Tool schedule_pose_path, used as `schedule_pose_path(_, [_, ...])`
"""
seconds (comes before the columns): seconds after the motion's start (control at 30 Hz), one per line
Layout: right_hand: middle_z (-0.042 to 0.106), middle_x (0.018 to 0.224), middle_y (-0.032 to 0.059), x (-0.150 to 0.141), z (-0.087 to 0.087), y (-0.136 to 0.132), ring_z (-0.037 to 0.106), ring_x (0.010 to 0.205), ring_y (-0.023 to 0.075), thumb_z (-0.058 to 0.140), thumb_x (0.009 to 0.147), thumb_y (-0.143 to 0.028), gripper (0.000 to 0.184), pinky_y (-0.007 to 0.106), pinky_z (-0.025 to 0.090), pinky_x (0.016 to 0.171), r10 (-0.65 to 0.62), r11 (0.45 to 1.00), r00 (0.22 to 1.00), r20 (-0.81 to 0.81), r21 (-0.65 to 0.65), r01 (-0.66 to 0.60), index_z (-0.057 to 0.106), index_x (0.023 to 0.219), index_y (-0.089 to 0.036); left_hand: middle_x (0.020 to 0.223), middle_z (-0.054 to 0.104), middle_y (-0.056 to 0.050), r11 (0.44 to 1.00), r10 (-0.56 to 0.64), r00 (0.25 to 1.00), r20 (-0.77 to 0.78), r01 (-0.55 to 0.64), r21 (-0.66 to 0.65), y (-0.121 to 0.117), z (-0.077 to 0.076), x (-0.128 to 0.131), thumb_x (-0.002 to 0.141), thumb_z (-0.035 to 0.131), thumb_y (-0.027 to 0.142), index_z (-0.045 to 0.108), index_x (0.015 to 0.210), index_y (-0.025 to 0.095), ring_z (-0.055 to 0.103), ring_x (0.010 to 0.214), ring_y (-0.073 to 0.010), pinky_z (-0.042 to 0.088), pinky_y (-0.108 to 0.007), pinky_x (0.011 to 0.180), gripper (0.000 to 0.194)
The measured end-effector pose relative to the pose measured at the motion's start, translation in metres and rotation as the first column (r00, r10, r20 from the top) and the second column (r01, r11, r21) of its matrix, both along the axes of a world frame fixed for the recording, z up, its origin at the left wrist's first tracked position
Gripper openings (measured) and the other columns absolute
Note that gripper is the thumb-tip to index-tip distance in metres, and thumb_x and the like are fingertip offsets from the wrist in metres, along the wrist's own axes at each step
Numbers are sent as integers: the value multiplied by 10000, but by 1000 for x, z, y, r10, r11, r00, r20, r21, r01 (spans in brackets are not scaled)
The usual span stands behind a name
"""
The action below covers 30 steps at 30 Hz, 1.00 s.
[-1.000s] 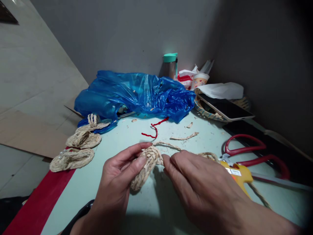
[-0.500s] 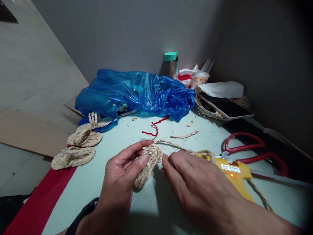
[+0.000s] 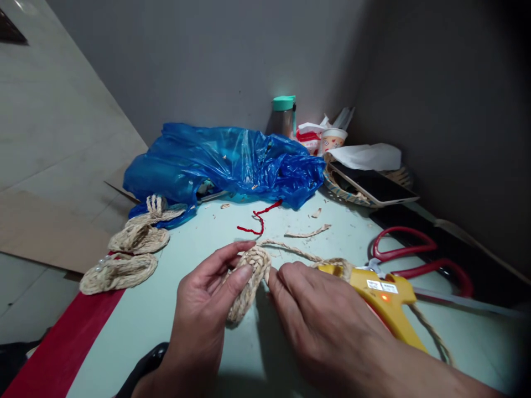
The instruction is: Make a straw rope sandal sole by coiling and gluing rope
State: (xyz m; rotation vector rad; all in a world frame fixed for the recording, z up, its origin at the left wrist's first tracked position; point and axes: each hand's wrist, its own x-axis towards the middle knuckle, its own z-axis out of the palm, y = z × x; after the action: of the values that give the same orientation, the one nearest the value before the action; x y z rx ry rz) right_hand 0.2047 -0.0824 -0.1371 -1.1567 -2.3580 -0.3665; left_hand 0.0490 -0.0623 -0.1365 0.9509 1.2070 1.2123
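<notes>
A small oval sole of braided straw stands on edge on the pale green table. My left hand pinches it between thumb and fingers. My right hand presses its fingertips against the sole's right side, where the loose braid leaves it. The braid trails right, under a yellow glue gun lying beside my right hand with its small light lit.
Finished straw soles lie at the table's left edge by a red strip. A blue plastic bag, a bottle, a cup, a basket holding a phone, red scissors and a red thread lie behind.
Both hands have stayed on the straw sole, shifting slightly left. More of the yellow glue gun shows beside my right hand. The view has tilted a little.
</notes>
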Motion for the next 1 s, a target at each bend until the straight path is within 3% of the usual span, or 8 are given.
schedule_pose_path(0.27, [508,742,77,1,-4,1,457,636,224,435,715,-19,223,329,302,527,-22,998,991,130,57,14,529,886,-128,912,742,11,1000,-5,1000,30,6,-12,-1,-2,2,777,779,236,742,1039,249,676,842,-115,521,-134,722,264])
schedule_pose_path(0.47, [498,742,71,-1,-5,1,447,639,221,449,652,-5,277,330,330,520,-31,999,990,135,37,27,535,888,-122,924,733,28,1000,-23,999,22,23,15,-1,-7,2,794,771,253,721,1051,271,677,865,-106,515,-127,738,263])
schedule_pose_path(0.7, [463,730,62,1,-6,0,437,649,236,458,623,-58,294,347,285,489,9,1000,981,193,-13,-6,585,881,-118,916,719,16,1000,-14,1000,0,14,19,-3,-6,4,786,775,264,712,1052,254,666,851,-113,501,-142,714,273])
schedule_pose_path(0.83, [465,736,67,1,-7,0,439,642,233,479,631,-89,264,343,310,486,6,1000,989,149,-13,-4,590,869,-120,924,707,2,999,29,1000,0,-29,15,-3,-3,8,770,778,255,711,1038,236,651,862,-127,498,-166,745,277])
schedule_pose_path(1.0, [474,753,73,-1,-5,-3,464,678,227,497,685,-56,217,340,389,520,-27,999,962,271,-9,30,576,879,-111,898,683,8,999,35,999,-29,-34,32,-3,-3,10,774,764,270,696,1045,248,622,834,-119,489,-167,733,280])
